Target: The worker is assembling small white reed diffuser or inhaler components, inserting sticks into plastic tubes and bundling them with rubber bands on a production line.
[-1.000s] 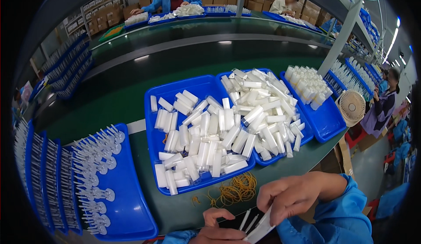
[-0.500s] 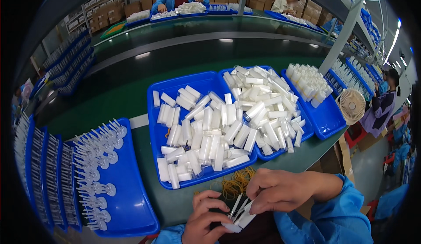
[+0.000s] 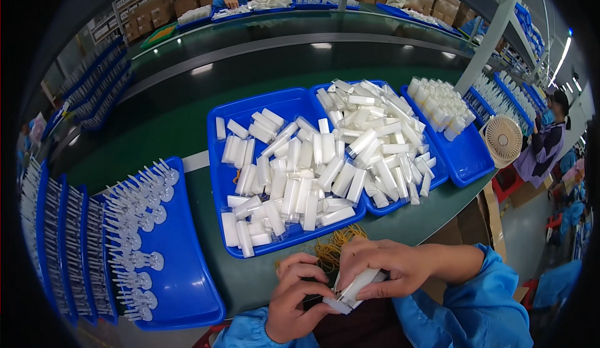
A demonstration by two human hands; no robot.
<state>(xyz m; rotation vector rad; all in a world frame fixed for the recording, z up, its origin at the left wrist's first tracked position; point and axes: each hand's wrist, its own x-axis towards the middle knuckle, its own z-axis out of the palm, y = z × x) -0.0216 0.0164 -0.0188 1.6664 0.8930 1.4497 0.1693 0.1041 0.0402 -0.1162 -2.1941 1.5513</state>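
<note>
Low at the front edge of the table, my left hand (image 3: pixel 297 301) pinches the near end of a white box-shaped piece (image 3: pixel 361 283) between thumb and fingers. My right hand (image 3: pixel 390 268) grips the same piece from the far side, its thumb along it. The two hands are close together, and the fingers cover part of the piece, so I cannot tell what is inside. Just beyond them lies a tangle of yellow rubber bands (image 3: pixel 334 243). A blue tray (image 3: pixel 232 107) beyond it carries many loose white box-shaped pieces (image 3: pixel 294 198) with clear edges.
Another blue tray (image 3: pixel 442 154) of white pieces adjoins, and a blue tray (image 3: pixel 478 164) of upright white pieces stands right of it. A beige fan (image 3: pixel 502 140) is beyond. At left, a blue tray (image 3: pixel 187 254) bears white stick-like parts (image 3: pixel 134 242). Two co-workers sit across the conveyor.
My right hand has shifted slightly left and closer around the white piece. Thin strips that stuck up between my hands no longer show clearly. The view has tilted a little.
</note>
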